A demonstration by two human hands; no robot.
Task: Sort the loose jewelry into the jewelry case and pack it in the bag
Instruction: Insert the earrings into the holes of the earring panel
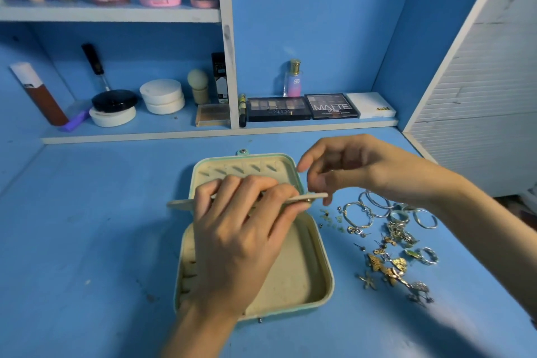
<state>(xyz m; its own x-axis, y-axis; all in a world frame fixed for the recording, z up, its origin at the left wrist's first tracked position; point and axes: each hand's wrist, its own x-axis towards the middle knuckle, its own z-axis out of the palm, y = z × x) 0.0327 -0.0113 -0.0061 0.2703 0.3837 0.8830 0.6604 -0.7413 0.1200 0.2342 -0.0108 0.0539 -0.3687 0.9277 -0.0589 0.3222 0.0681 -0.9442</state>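
A mint-green jewelry case [322, 279] with a cream lining lies open on the blue desk. My left hand [241, 241] grips the cream inner divider flap [177, 203] of the case and holds it edge-on above the hinge. My right hand [343, 168] hovers at the flap's right end with fingers curled, pinching something tiny that I cannot make out. Loose jewelry [392, 241] lies in a pile to the right of the case: silver rings, bangles, gold earrings and studs. No bag is in view.
Low shelf behind the case holds eyeshadow palettes [277, 109], a perfume bottle [293, 78], powder jars [162, 96] and brushes. An upper shelf [110, 13] carries pink compacts. A white louvred panel [479, 96] stands at right. Blue desk surface [87, 227] spreads left of the case.
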